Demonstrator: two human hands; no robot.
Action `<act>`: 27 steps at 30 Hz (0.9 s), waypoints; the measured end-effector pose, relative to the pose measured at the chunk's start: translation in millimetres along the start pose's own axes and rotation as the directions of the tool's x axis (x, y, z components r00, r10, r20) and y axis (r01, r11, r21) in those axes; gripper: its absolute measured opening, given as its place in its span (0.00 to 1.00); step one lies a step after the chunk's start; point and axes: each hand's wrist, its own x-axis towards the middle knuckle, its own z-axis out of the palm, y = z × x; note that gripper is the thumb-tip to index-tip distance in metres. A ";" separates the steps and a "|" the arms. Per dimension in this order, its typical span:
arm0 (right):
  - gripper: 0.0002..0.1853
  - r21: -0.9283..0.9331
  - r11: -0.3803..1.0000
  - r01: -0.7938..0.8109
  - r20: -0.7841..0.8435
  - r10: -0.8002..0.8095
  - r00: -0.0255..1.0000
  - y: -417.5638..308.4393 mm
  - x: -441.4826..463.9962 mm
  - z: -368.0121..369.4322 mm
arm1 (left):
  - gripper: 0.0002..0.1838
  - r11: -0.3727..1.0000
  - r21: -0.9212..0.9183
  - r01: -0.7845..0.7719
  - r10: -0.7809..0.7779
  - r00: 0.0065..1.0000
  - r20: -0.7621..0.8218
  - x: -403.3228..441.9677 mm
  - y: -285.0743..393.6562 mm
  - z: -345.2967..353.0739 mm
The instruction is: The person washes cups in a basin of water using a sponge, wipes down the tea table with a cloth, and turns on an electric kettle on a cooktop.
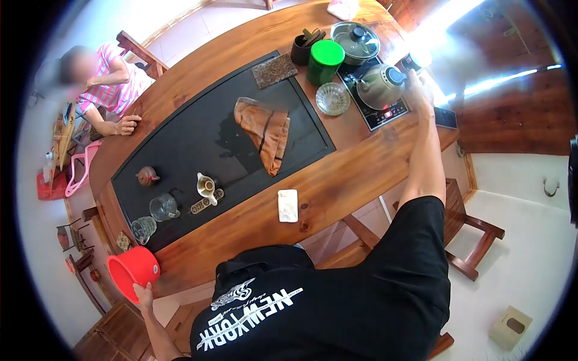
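Note:
My left hand (143,295) grips the rim of a red plastic bucket (143,262), which is tilted with its mouth toward the lower left at the table's left end. At the far right, my right hand (419,90) is closed at the handle side of a metal kettle (376,90) with a blue lid knob; the handle is mostly hidden by the fingers. The kettle stands on a black induction cooker (385,117) with a lit red display. A dark cylindrical thing (413,62) is just beyond that hand, partly lost in glare.
A black tea tray (198,144) bears a brown cloth (265,129), a small clay teapot (147,175), glass pitchers (164,207) and a strainer (206,185). Nearby are a green-lidded jar (326,62), a glass bowl (332,98), a lidded pot (355,42) and a white packet (288,206). Another person (114,78) sits opposite.

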 end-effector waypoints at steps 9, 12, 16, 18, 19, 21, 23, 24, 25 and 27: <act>0.27 0.033 0.999 0.015 0.034 -0.016 0.999 -43.9 -7.1 -36.3 | 0.22 0.997 -0.001 0.078 -0.078 0.997 -0.015 9.6 -3.7 3.4; 0.25 0.078 0.997 -0.007 0.023 0.006 1.000 -49.4 -14.2 -39.4 | 0.20 0.979 -0.201 -0.020 0.029 0.999 0.041 10.3 -6.3 2.7; 0.16 0.153 0.988 -0.013 0.070 0.002 0.998 -65.9 -25.5 -60.3 | 0.19 0.990 -0.136 0.041 -0.041 0.999 0.000 8.7 -0.1 3.7; 0.14 0.231 0.969 -0.083 0.140 0.052 0.989 -77.1 -28.6 -72.1 | 0.21 0.981 -0.147 0.127 -0.120 0.991 0.054 2.4 16.9 -1.7; 0.14 0.304 0.937 -0.171 0.200 0.112 0.973 -80.3 -29.6 -75.1 | 0.21 0.981 -0.147 0.127 -0.120 0.991 0.056 1.9 16.4 -1.8; 0.13 0.367 0.911 -0.190 0.189 0.127 0.974 -81.2 -29.9 -75.0 | 0.22 0.988 -0.121 0.094 -0.089 0.995 0.044 3.2 14.5 -1.3; 0.13 0.431 0.879 -0.205 0.177 0.140 0.974 -68.1 -22.0 -63.7 | 0.22 0.981 -0.173 0.088 -0.079 0.995 0.062 10.2 -1.1 1.8; 0.12 0.594 0.752 -0.286 0.236 0.177 0.955 -45.5 -9.7 -44.2 | 0.23 0.971 -0.222 0.083 -0.067 0.995 0.079 12.6 -5.2 2.8; 0.12 0.724 0.588 -0.361 0.301 0.201 0.932 -40.4 -5.9 -39.6 | 0.23 0.971 -0.222 0.083 -0.067 0.995 0.079 15.4 -11.6 5.0; 0.11 0.805 0.423 -0.417 0.363 0.206 0.909 -36.6 -10.1 -41.8 | 0.24 0.995 -0.086 0.054 -0.055 0.998 -0.006 19.3 -19.8 9.5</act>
